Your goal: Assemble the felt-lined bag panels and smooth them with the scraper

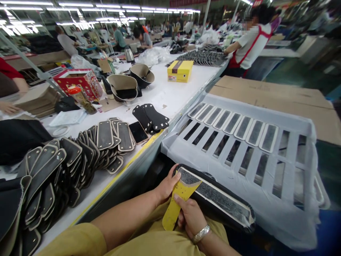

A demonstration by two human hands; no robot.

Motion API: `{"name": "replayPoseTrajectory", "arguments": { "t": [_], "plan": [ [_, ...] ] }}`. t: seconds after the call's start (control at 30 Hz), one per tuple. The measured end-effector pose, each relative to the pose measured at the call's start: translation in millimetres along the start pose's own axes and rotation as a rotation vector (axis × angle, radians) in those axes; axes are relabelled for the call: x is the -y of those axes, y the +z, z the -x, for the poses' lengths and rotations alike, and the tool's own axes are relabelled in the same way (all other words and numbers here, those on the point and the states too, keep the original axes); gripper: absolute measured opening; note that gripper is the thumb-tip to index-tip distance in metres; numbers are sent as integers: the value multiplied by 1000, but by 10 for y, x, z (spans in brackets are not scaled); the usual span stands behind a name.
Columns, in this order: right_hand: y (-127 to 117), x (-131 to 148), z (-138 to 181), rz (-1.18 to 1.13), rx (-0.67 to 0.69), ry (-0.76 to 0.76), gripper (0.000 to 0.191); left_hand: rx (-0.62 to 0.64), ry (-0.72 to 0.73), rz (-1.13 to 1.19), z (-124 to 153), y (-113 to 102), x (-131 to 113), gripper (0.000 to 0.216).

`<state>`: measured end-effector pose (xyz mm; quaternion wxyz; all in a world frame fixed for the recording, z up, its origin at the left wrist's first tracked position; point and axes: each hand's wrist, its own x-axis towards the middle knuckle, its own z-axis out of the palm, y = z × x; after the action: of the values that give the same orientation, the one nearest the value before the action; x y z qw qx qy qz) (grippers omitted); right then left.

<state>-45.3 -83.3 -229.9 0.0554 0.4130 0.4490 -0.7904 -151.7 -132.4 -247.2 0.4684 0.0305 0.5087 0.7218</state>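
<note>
Low in the view, my right hand [191, 216] grips a yellow perforated template [178, 200] by its lower part, thumb pressed on its face. The template's upper end lies on a long black piece with a grey, white-edged surface [223, 199] that rests across my lap. My left hand [167, 185] curls round the near left end of that black piece, thumb on the rim beside the template. A silver bracelet sits on my right wrist.
A white slotted rack [241, 156] with grey pieces in its far row stands ahead. The white table [165, 93] at left carries overlapping black pieces [64, 167], a phone [138, 132], a yellow box [180, 70] and a red box [80, 82]. Cardboard [279, 97] lies behind. Other workers stand further off.
</note>
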Motion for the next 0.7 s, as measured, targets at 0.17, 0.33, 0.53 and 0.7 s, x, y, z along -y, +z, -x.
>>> {"name": "replayPoseTrajectory", "arguments": {
  "t": [0.17,0.33,0.53,0.7],
  "plan": [
    [-56,-19,29,31,25,-3,38,-53,48,65,16,69,61,73],
    [-151,-38,19,54,82,-46,38,-102,107,-59,64,27,82,65],
    [-427,139,149,229,-42,-312,36,75,-123,106,16,-276,56,59],
    [-419,445,234,81,-145,-446,42,105,-67,104,-106,-365,87,54]
  ]
}}
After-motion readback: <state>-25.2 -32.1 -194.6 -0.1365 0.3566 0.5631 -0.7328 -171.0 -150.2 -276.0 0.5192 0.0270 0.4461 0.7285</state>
